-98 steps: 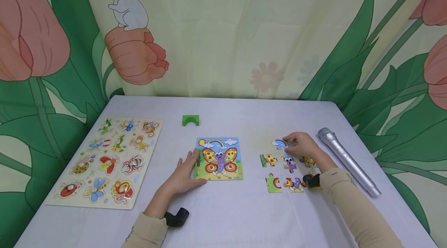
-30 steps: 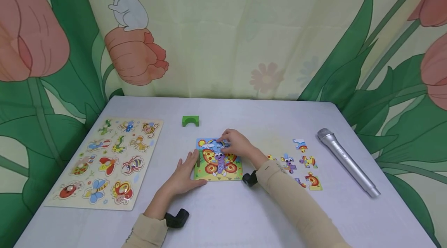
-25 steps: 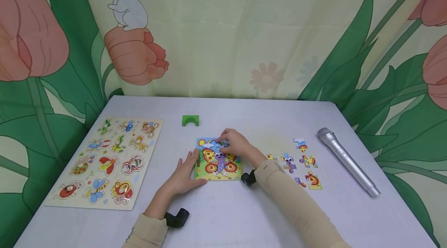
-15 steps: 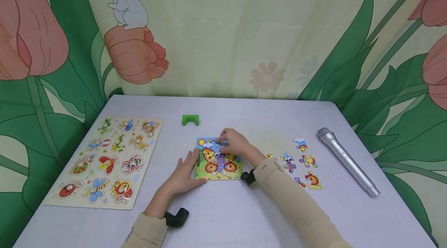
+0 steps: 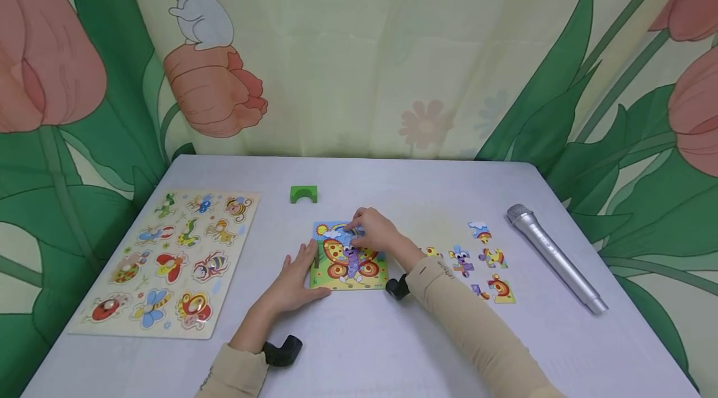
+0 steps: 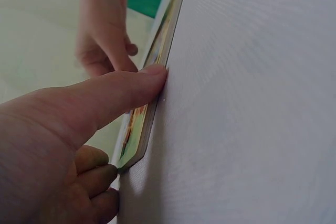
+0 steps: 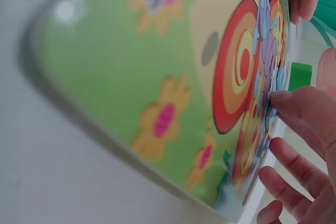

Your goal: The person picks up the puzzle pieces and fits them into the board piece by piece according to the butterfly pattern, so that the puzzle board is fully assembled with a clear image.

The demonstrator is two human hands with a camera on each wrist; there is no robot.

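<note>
A square butterfly puzzle board (image 5: 350,278) lies at the middle of the table. My left hand (image 5: 290,281) rests at its left side in the head view, fingers stretched along that edge. The left thumb (image 6: 128,88) presses on the board's near edge in the left wrist view. Over the upper middle of the board, my right hand (image 5: 378,231) pinches a rainbow puzzle piece (image 5: 344,233) between thumb and fingers, which partly cover it. Right of the board are several loose puzzle pieces, among them a purple one (image 5: 462,260) and an orange-spiral one (image 5: 501,289); the right forearm hides some.
A large insect peg puzzle (image 5: 131,295) lies on the left of the table. A green arch block (image 5: 303,193) stands behind the board, and a silver microphone (image 5: 555,258) lies on the right. A printed curtain (image 5: 336,61) hangs behind the table.
My right hand has moved left from the loose pieces to the board, bringing the rainbow puzzle piece. Over the last second it hardly shifts. The left hand stays at the board's edge.
</note>
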